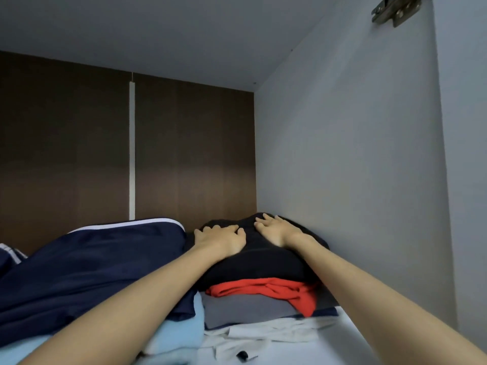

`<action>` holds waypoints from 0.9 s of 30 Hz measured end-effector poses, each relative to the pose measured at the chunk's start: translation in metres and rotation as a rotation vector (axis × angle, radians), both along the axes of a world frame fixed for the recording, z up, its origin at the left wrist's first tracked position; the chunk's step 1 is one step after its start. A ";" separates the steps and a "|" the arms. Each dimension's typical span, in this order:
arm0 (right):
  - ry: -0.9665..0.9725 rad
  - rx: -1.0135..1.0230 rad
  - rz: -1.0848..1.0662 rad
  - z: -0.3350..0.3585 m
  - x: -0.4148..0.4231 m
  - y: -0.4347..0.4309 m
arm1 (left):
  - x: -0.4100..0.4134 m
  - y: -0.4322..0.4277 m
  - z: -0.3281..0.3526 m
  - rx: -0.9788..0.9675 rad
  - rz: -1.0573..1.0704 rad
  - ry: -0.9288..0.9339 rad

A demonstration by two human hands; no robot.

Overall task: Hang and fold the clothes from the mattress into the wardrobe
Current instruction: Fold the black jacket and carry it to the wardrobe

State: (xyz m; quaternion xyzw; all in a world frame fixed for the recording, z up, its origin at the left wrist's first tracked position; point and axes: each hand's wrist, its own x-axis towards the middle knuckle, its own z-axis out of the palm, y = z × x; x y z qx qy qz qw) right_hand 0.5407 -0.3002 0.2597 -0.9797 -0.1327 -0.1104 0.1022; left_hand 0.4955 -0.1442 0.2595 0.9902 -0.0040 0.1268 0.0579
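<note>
Well, the step in hand looks like seating a folded black fabric garment [258,264] on top of the pile at the right side of the grey-walled wardrobe compartment [355,180]. The right hand [275,230] lies flat on the far end of it, fingers spread and straight, pressing down. The left hand [220,239] rests on its left part with the fingers bent down into the cloth; whether they pinch a fold cannot be told.

To do this well, I judge the press should be even and straight down, with both palms smoothing from the middle outward, so the bulge at the back flattens and the layers beneath do not slide. The pile sits close against the right wall, and that wall can serve as a guide for squaring the edge.

Under the black piece lie a rumpled red cloth garment [263,288], a flat grey folded garment [237,309] and a crumpled white garment [276,330], all on the pale shelf floor [329,349]. Just beside the pile to the left, a navy garment with white stripes [92,267] lies loosely over a light blue folded cloth [179,333] (less neatly than its neighbours). The mattress is out of view.
</note>
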 end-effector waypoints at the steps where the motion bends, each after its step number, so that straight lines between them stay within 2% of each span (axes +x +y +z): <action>1: -0.012 0.062 -0.003 -0.001 -0.004 0.000 | -0.004 0.001 -0.002 -0.017 -0.012 -0.014; 5: -0.125 0.131 -0.015 0.006 -0.025 -0.003 | -0.024 0.006 0.005 -0.062 -0.033 -0.062; 9: -0.358 0.135 -0.048 0.020 -0.065 -0.007 | -0.053 0.007 0.013 -0.126 -0.099 -0.174; 14: -0.534 0.279 0.031 0.032 -0.131 -0.014 | -0.115 0.005 0.016 0.044 -0.177 -0.417; 17: -0.635 0.275 0.078 0.025 -0.176 -0.019 | -0.156 0.001 0.014 0.046 -0.196 -0.520; 21: -0.708 0.227 0.117 0.002 -0.229 -0.027 | -0.214 -0.006 -0.001 -0.003 -0.199 -0.641; 27: -0.745 0.234 0.164 -0.041 -0.300 -0.024 | -0.291 -0.008 -0.046 -0.036 -0.205 -0.716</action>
